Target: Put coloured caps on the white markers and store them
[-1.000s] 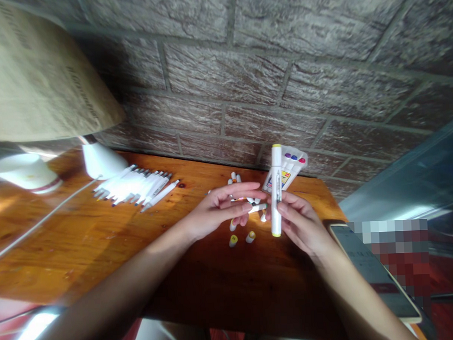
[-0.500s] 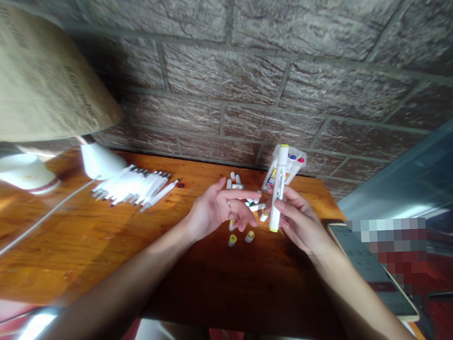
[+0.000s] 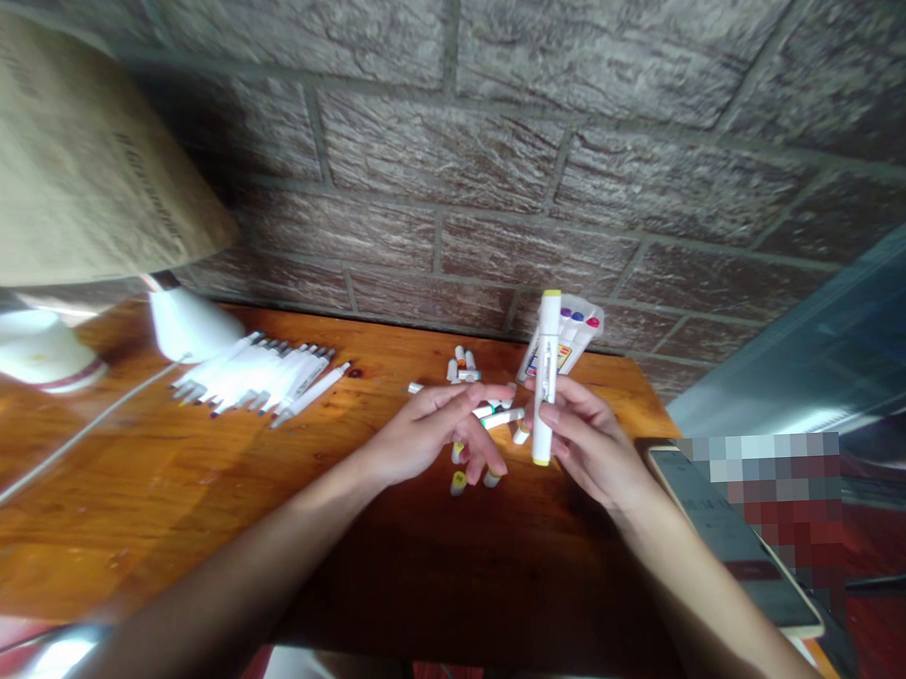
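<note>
My right hand [image 3: 588,439] is closed on a white marker [image 3: 547,375] with yellow ends, held almost upright above the table. To its left, my left hand [image 3: 438,430] hovers with fingers apart and nothing in them. Below and around the left hand lie several loose caps; one yellow-topped cap [image 3: 458,482] stands just under its fingers, and part of another is hidden by them. Behind the hands, a few more caps [image 3: 461,364] sit together. A clear case [image 3: 584,334] with purple, blue and red-ended markers stands partly behind the held marker.
Many white markers [image 3: 255,373] lie in a row on the wooden table [image 3: 342,555] at left. Beyond them are a lamp [image 3: 186,321], its cord, and a white cup [image 3: 37,348]. A tablet [image 3: 739,547] lies at the right edge. A stone-block wall [image 3: 445,160] bounds the back.
My left hand's fingers have lowered and bent downward over the caps. My right hand still holds the marker, now a little more upright. The whole view has shifted slightly.
</note>
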Available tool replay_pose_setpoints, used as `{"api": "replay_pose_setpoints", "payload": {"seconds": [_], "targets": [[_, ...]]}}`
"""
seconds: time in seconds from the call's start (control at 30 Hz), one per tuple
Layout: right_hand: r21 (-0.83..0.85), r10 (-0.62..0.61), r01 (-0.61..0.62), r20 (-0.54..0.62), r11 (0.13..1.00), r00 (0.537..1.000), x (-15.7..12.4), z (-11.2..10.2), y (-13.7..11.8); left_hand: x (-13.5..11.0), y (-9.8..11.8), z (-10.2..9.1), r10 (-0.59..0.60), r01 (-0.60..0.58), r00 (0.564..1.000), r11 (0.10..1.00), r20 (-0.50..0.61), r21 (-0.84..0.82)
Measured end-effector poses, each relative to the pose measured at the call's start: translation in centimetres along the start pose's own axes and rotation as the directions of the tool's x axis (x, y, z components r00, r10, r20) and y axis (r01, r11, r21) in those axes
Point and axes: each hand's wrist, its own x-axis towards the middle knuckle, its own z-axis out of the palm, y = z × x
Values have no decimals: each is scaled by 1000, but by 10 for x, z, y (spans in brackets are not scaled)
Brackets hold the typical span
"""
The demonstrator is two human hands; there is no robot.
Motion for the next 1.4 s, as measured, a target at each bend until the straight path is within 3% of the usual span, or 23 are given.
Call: {"api": "replay_pose_setpoints", "payload": {"seconds": [0.13, 0.37, 0.63, 0.87, 1.13, 1.4], "targets": [[-22, -17, 17, 26, 1000, 1000, -1, -2, 3, 0, 0, -2, 9, -8, 998, 1000, -64, 22], [-48, -18, 20, 44, 999, 999, 0, 0, 3, 1, 3, 6, 0, 8, 999, 982, -42, 186], [-65, -10, 14, 66, 998, 998, 0, 4, 1, 2, 0, 3, 122, -61, 973, 955, -195, 292], [-59, -36, 39, 63, 997, 997, 1, 1, 5, 0, 0, 7, 97, -66, 991, 955, -92, 291], [-51, -41, 42, 31, 998, 999, 2, 2, 5, -1, -7, 11, -6, 9, 1000, 971, -13, 239], [7, -97, 97, -74, 995, 993, 4, 2, 1, -1, -4, 14, -25, 33, 999, 973, -37, 227]]}}
